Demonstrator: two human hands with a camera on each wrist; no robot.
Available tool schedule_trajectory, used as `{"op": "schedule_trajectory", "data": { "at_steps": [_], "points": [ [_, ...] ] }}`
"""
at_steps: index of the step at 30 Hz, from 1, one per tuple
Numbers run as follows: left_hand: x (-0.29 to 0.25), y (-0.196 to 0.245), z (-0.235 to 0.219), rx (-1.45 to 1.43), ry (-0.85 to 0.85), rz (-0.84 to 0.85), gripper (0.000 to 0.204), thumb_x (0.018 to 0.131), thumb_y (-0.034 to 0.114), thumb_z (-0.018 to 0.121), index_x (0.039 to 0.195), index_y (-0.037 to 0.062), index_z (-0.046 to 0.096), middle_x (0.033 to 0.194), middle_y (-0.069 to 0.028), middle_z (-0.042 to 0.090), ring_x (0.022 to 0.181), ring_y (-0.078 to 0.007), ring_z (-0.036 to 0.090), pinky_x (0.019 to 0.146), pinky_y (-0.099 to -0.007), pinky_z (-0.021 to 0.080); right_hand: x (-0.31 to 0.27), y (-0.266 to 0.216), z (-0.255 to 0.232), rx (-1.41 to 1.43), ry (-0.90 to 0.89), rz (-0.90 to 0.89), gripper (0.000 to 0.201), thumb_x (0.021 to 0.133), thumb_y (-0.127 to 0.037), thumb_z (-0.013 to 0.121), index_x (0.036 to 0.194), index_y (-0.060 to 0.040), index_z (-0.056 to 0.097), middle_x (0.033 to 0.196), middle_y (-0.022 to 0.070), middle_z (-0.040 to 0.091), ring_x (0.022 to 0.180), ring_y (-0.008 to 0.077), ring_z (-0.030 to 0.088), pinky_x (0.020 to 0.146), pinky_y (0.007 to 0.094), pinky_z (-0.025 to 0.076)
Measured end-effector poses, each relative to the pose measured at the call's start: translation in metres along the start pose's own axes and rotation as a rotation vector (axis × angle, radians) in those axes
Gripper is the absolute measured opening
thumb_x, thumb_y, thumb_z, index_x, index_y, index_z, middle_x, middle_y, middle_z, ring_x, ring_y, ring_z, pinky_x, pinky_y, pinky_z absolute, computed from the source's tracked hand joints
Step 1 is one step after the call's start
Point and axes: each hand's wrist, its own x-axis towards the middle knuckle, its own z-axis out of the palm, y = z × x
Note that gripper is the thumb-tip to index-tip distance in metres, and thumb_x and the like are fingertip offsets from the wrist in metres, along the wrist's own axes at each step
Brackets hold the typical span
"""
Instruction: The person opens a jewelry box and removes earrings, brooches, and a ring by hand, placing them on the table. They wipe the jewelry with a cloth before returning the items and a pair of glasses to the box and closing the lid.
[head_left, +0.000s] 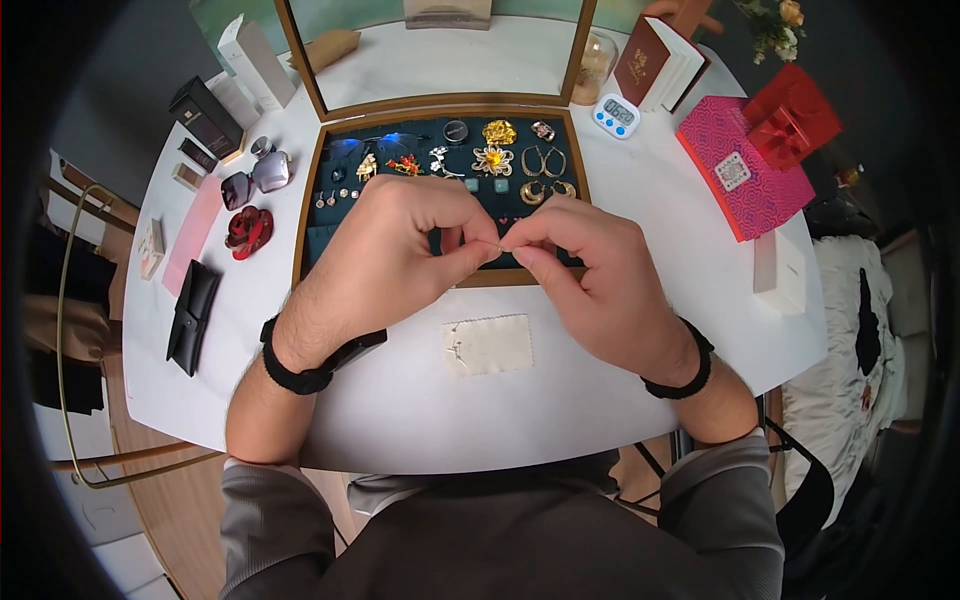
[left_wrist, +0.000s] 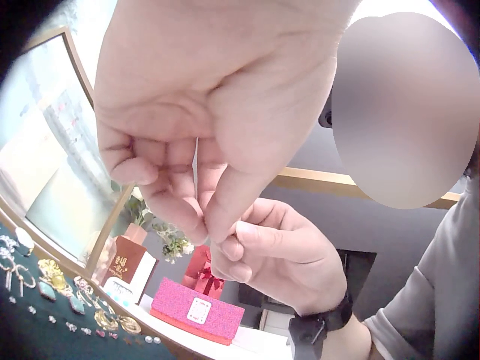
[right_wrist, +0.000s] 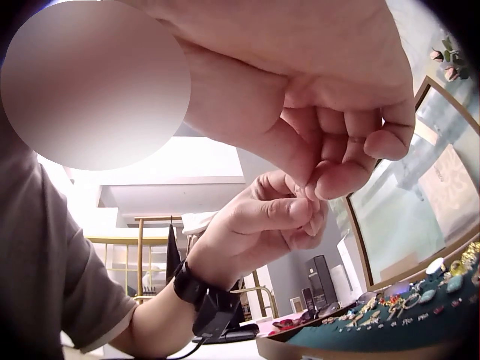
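Just above the front of the jewelry box (head_left: 450, 283), my left hand (head_left: 400, 235) and right hand (head_left: 600, 265) meet fingertip to fingertip. Each pinches a tiny, thin gold-toned piece (head_left: 500, 246) between thumb and index finger; I cannot tell its kind, as the fingertips hide most of it. Both wrist views show the other fingers of each hand curled in. Below the hands lies a small cream cloth piece (head_left: 495, 345) with zigzag edges and a thin string at its left. Gold hoop earrings (head_left: 545, 192) and a flower brooch (head_left: 492, 160) sit on the box's dark green lining.
The box's framed lid (head_left: 440, 98) stands raised at the back. Sunglasses (head_left: 255, 180), a red flower ornament (head_left: 248, 232) and a black case (head_left: 193, 318) lie left. A timer (head_left: 616, 116), a red book (head_left: 655, 65) and a pink patterned box (head_left: 740, 170) are right.
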Motion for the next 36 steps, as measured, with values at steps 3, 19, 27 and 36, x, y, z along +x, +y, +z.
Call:
{"op": "schedule_trajectory", "data": {
  "at_steps": [3, 19, 27, 36],
  "points": [
    [-0.001, -0.001, 0.001, 0.025, -0.003, 0.02, 0.008, 0.088, 0.001, 0.086, 0.093, 0.0034, 0.079, 0.078, -0.0025, 0.072, 0.071, -0.0111, 0.063, 0.062, -0.0269, 0.045, -0.001, -0.001, -0.001, -0.029, -0.007, -0.014, 0.004, 0.096, 0.003, 0.07, 0.1, 0.0014, 0.069, 0.088, 0.0139, 0.068, 0.077, 0.0318, 0.068, 0.069, 0.0386, 0.054],
    [-0.004, -0.004, 0.003, 0.106, -0.071, 0.086, 0.007, 0.087, -0.003, 0.082, 0.089, -0.001, 0.075, 0.08, -0.0087, 0.072, 0.07, -0.019, 0.069, 0.065, -0.0323, 0.055, -0.005, -0.003, 0.005, -0.235, -0.035, -0.064, 0.009, 0.09, -0.002, 0.078, 0.092, -0.0057, 0.071, 0.081, 0.0059, 0.066, 0.069, 0.0261, 0.065, 0.07, 0.0382, 0.047],
    [-0.005, -0.006, -0.001, 0.148, -0.121, 0.109, 0.009, 0.083, -0.005, 0.081, 0.089, -0.0019, 0.075, 0.077, -0.011, 0.071, 0.07, -0.0228, 0.07, 0.065, -0.0331, 0.056, -0.007, -0.003, 0.01, -0.291, -0.047, -0.069, 0.011, 0.089, -0.001, 0.078, 0.095, -0.0059, 0.072, 0.081, 0.0049, 0.067, 0.07, 0.0246, 0.066, 0.07, 0.0374, 0.044],
    [-0.002, -0.014, -0.031, 0.209, 0.117, 0.016, 0.004, 0.089, -0.002, 0.077, 0.087, -0.0029, 0.074, 0.077, -0.0038, 0.071, 0.074, -0.0113, 0.066, 0.07, -0.0277, 0.053, -0.025, 0.012, 0.047, -0.467, -0.382, -0.197, 0.01, 0.085, 0.001, 0.069, 0.093, -0.004, 0.07, 0.088, 0.0079, 0.062, 0.081, 0.0279, 0.061, 0.078, 0.0398, 0.047]
  ]
}}
